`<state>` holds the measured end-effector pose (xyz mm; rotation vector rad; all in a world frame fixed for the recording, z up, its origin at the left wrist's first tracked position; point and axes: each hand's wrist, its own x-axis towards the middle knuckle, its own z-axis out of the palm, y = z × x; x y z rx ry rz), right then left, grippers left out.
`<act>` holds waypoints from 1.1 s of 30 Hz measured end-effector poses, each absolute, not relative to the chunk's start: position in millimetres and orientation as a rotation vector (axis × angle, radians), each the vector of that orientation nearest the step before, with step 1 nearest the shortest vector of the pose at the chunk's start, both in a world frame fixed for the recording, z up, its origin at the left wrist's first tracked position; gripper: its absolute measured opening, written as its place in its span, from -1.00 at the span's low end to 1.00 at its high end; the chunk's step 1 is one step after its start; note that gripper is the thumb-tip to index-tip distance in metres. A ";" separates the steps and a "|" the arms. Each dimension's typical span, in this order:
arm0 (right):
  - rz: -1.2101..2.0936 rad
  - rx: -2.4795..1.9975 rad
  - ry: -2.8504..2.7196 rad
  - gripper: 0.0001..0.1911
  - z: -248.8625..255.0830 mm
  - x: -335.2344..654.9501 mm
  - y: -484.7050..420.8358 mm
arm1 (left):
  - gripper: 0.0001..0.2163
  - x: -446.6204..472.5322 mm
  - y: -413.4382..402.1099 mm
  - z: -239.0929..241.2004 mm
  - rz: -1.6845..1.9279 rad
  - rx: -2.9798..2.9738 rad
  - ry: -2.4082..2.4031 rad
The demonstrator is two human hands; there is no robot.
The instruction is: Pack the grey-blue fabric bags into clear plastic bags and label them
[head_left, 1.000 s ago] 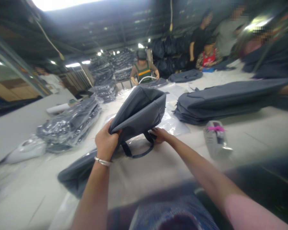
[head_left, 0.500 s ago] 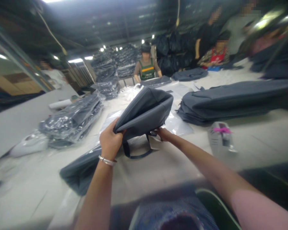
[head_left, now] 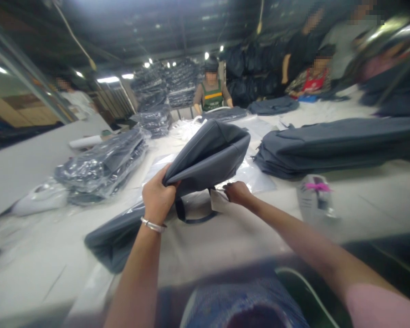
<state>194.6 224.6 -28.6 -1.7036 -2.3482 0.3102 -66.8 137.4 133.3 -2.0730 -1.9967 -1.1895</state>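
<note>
A folded grey bag (head_left: 210, 152) is raised off the white table (head_left: 225, 232), its dark strap loop (head_left: 194, 217) hanging below. My left hand (head_left: 158, 196), with a silver bangle at the wrist, is closed on the bag's near left corner. My right hand (head_left: 238, 191) is closed at the bag's lower right edge, pinching a small white tag (head_left: 219, 200) there. Under the bag lies a clear plastic sleeve (head_left: 249, 175).
Another grey bag (head_left: 112, 239) lies flat at my left. Plastic-wrapped bags (head_left: 102, 166) are stacked at the left, unwrapped grey bags (head_left: 328, 146) at the right. A tape dispenser (head_left: 316, 198) stands at the right. Several people work at the far end of the table.
The bag has shifted slightly right and up. My right hand has come out from under the strap and now pinches the white tag.
</note>
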 end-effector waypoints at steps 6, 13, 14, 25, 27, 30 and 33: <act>0.474 -1.674 -2.217 -0.49 -35.4 171.7 189.7 | -0.56 -64.5 135.7 129.1 -1.168 -2.073 -2.024; 0.307 -1.590 -2.060 -0.17 -68.2 127.4 157.8 | -0.54 -62.0 136.1 124.2 -1.161 -2.070 -1.991; 0.243 -1.553 -2.060 -0.25 -72.8 125.8 155.3 | -0.54 -62.4 136.2 123.7 -1.158 -2.069 -1.987; -0.180 -1.183 -2.134 -0.70 -28.1 168.1 179.1 | -0.54 -56.1 133.3 122.1 -1.123 -2.093 -1.988; -0.225 -1.136 -2.138 -0.69 -18.9 168.2 187.6 | -0.53 -55.7 133.0 124.1 -1.108 -2.094 -2.005; -0.318 -1.054 -2.117 -0.70 -11.6 165.6 196.4 | -0.52 -61.5 135.5 129.9 -1.092 -2.117 -1.999; -0.398 -1.000 -2.001 -0.74 -6.0 159.2 204.5 | -0.54 -72.6 140.7 137.6 -1.102 -2.163 -1.985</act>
